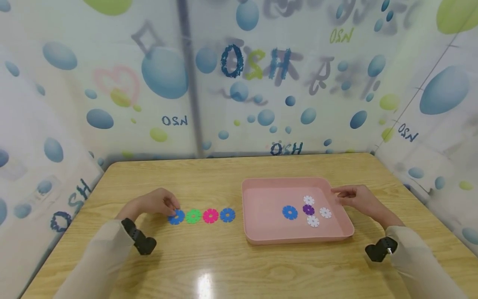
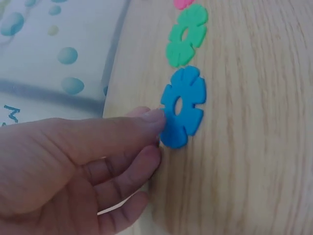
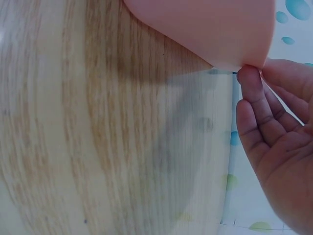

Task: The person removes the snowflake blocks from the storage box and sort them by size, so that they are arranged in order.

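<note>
Fingers (image 2: 139, 126) of the left hand (image 1: 158, 201) pinch a flat blue disc (image 2: 193, 94), petal-notched around a central hole, on the counter (image 1: 168, 265). Beside it lies a green disc (image 2: 197, 32); farther off, the right hand (image 1: 354, 196) pinches a pink tray rim (image 1: 298, 239).

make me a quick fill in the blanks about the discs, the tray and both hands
1. The left hand pinches a disc coloured ____.
2. On the table, the neighbouring disc, between the held one and the pink disc, is ____.
3. The right hand grips a tray coloured ____.
4. The number of white discs in the tray is ____.

Missing words: blue; green; pink; three
</note>
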The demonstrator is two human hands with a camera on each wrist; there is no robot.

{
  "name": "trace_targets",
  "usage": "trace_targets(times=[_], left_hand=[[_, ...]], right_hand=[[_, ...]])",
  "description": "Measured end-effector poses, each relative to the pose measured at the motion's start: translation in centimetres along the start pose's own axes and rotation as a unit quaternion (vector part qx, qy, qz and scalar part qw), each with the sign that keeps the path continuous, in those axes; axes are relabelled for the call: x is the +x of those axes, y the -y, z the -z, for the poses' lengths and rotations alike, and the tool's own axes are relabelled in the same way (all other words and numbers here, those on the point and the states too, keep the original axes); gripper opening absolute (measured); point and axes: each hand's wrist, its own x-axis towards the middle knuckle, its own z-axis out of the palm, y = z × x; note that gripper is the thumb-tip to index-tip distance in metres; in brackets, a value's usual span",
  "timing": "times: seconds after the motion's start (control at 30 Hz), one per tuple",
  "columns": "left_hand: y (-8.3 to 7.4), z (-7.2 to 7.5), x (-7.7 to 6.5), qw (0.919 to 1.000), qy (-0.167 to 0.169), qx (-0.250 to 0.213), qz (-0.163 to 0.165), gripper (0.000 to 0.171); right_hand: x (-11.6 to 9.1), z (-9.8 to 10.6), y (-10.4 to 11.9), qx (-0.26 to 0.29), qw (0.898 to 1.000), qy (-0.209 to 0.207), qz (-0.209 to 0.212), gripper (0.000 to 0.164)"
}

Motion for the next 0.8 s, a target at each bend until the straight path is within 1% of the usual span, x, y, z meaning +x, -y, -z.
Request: trace_targets(times=[0.1,0.23,0.37,0.53,0.7,0.8], left_hand=[[-0.5,0.2,0.1,0.9999,-0.01,0.004,-0.01,0.015],[-1.7,0.3,0.7,0.9983,-0.02,0.006,-0.055,0.017],[-3.5,0.0,1.7,0.9953,-0.017,-0.002,-0.095,0.017],[-6.0,-1.0,3.5,0.9919,-0.013,-0.002,-0.126,0.018],[-8.1,-2.4,5.3,0.9903,-0.008,-0.001,-0.138,0.017],[-9.4,-3.4,6.4,0.9886,-0.005,-0.001,-0.15,0.017]], right_hand=[[0.0,0.0,0.1,0.001,1.0,0.001,0.0,0.04],[-0.1,0.0,0.1,0.0,1.0,0.001,-0.002,0.04],[0.0,0.0,0.1,-0.005,1.0,0.0,-0.005,0.04],[0.1,0.0,0.0,-0.009,1.0,-0.003,-0.001,0.04],[0.1,0.0,0.0,-0.007,1.0,-0.005,0.003,0.039],[0.0,0.0,0.0,-0.002,1.0,-0.001,-0.001,0.04]])
